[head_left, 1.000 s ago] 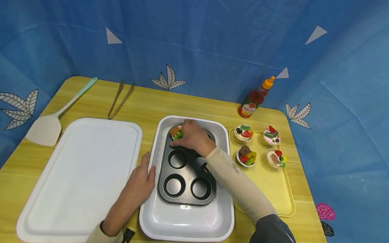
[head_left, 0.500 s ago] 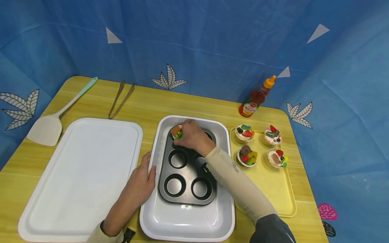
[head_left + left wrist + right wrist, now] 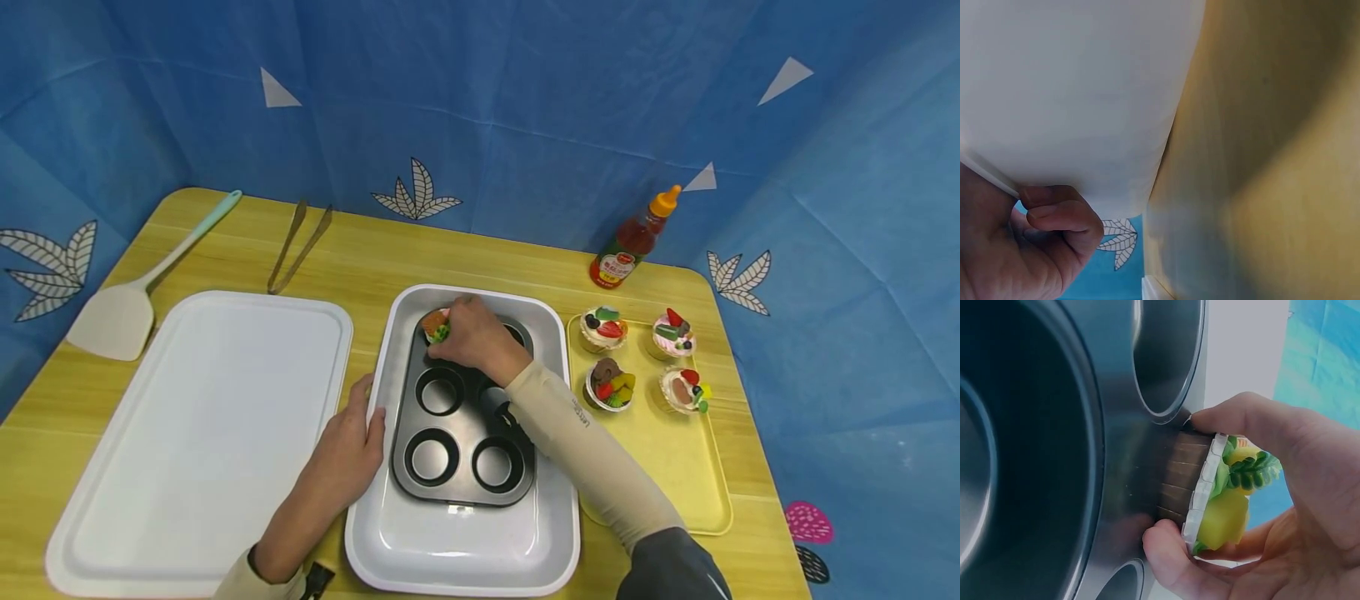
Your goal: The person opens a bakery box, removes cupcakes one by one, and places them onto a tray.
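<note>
A black six-cup muffin tin (image 3: 465,421) lies inside a deep white tray (image 3: 461,546). At its far left cup, my right hand (image 3: 480,337) holds a toy cupcake (image 3: 435,327), partly hidden by the fingers. The right wrist view shows the brown pleated wrapper (image 3: 1186,465) pinched between thumb and fingers, its base at the tin. Yellow fruit pieces (image 3: 1225,522) and a green leaf (image 3: 1250,472) top it. My left hand (image 3: 348,454) grips the deep tray's left rim, thumb over the edge and, in the left wrist view, curled fingers (image 3: 1063,215) under it.
Several fruit-topped toy cupcakes, one with a chocolate piece (image 3: 609,385), stand on a yellow tray (image 3: 660,483) to the right. A red sauce bottle (image 3: 630,250) stands behind. At left lie a flat white tray (image 3: 202,442), a spatula (image 3: 116,317) and tongs (image 3: 288,258).
My right thumb has drawn slightly in toward the cupcake. The left hand stays on the tray rim, and the tin and trays have not moved.
</note>
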`<act>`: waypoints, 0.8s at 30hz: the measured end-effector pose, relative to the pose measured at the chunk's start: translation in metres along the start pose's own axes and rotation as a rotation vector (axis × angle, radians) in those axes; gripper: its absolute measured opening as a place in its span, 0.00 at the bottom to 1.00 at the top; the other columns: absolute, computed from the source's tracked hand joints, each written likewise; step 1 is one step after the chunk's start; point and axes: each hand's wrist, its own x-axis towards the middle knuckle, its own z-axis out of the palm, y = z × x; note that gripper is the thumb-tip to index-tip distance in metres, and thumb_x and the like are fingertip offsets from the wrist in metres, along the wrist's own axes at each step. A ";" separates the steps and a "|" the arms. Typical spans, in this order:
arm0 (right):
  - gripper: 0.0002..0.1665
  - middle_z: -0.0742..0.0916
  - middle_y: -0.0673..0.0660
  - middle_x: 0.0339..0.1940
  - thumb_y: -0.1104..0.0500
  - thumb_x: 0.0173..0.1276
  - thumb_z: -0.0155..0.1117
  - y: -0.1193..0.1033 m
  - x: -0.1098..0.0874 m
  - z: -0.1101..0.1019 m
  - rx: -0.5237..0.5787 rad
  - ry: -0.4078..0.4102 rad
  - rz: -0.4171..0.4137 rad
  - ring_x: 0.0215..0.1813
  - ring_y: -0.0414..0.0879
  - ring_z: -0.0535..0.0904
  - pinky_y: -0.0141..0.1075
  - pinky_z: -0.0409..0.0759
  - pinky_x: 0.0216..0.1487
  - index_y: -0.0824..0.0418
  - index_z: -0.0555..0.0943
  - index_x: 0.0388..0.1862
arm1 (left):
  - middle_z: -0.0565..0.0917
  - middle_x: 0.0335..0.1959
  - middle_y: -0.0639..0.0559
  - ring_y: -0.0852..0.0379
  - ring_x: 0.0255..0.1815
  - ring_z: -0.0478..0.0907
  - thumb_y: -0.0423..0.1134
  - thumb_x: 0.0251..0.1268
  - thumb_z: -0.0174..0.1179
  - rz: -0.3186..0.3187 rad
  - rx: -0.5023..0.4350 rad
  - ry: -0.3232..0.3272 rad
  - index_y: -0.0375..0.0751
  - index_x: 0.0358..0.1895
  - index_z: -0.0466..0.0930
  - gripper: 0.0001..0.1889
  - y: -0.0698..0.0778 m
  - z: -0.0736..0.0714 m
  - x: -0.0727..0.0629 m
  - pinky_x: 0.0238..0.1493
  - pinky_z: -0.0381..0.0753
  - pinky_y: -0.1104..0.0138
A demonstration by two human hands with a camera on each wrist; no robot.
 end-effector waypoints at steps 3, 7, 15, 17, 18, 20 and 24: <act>0.20 0.77 0.61 0.44 0.47 0.60 0.72 0.003 0.000 0.000 0.044 -0.001 -0.011 0.37 0.48 0.73 0.35 0.73 0.35 0.63 0.79 0.36 | 0.80 0.54 0.26 0.36 0.53 0.81 0.36 0.77 0.48 0.010 -0.006 0.003 0.33 0.74 0.55 0.27 0.000 0.001 0.000 0.49 0.80 0.44; 0.19 0.77 0.58 0.35 0.49 0.59 0.72 0.006 0.000 -0.002 0.108 0.009 -0.025 0.30 0.47 0.70 0.34 0.68 0.29 0.58 0.76 0.21 | 0.81 0.51 0.26 0.36 0.51 0.82 0.35 0.77 0.47 0.031 -0.013 0.016 0.33 0.74 0.56 0.26 0.000 0.000 -0.001 0.48 0.80 0.44; 0.17 0.77 0.62 0.48 0.47 0.59 0.71 0.006 -0.007 -0.007 0.091 0.015 0.014 0.39 0.49 0.74 0.35 0.73 0.34 0.59 0.79 0.29 | 0.81 0.50 0.25 0.36 0.51 0.82 0.35 0.77 0.48 0.038 -0.008 0.020 0.32 0.73 0.56 0.26 0.001 0.000 -0.002 0.49 0.79 0.44; 0.19 0.76 0.63 0.49 0.46 0.59 0.71 0.005 -0.011 -0.012 0.087 0.024 0.026 0.38 0.50 0.75 0.36 0.75 0.33 0.60 0.79 0.33 | 0.81 0.50 0.25 0.35 0.51 0.82 0.35 0.77 0.48 0.040 -0.006 0.022 0.32 0.73 0.56 0.26 0.001 -0.001 -0.002 0.48 0.79 0.43; 0.20 0.75 0.64 0.50 0.46 0.59 0.70 0.005 -0.013 -0.014 0.088 0.030 0.030 0.37 0.50 0.75 0.36 0.75 0.32 0.61 0.78 0.36 | 0.81 0.50 0.25 0.35 0.51 0.82 0.35 0.77 0.48 0.039 -0.004 0.021 0.32 0.73 0.56 0.26 0.001 -0.001 -0.002 0.49 0.79 0.43; 0.22 0.75 0.63 0.49 0.45 0.59 0.69 0.004 -0.018 -0.020 0.089 0.043 0.028 0.37 0.50 0.74 0.37 0.75 0.33 0.61 0.77 0.40 | 0.81 0.50 0.25 0.35 0.51 0.82 0.35 0.77 0.47 0.033 -0.004 0.017 0.32 0.74 0.55 0.26 0.001 -0.001 -0.001 0.49 0.79 0.43; 0.25 0.74 0.62 0.47 0.46 0.59 0.69 0.003 -0.029 -0.031 0.106 0.067 0.018 0.37 0.50 0.73 0.37 0.75 0.35 0.63 0.74 0.43 | 0.80 0.52 0.25 0.34 0.52 0.81 0.36 0.78 0.47 0.022 0.002 0.014 0.33 0.74 0.55 0.26 0.001 -0.001 -0.001 0.50 0.79 0.43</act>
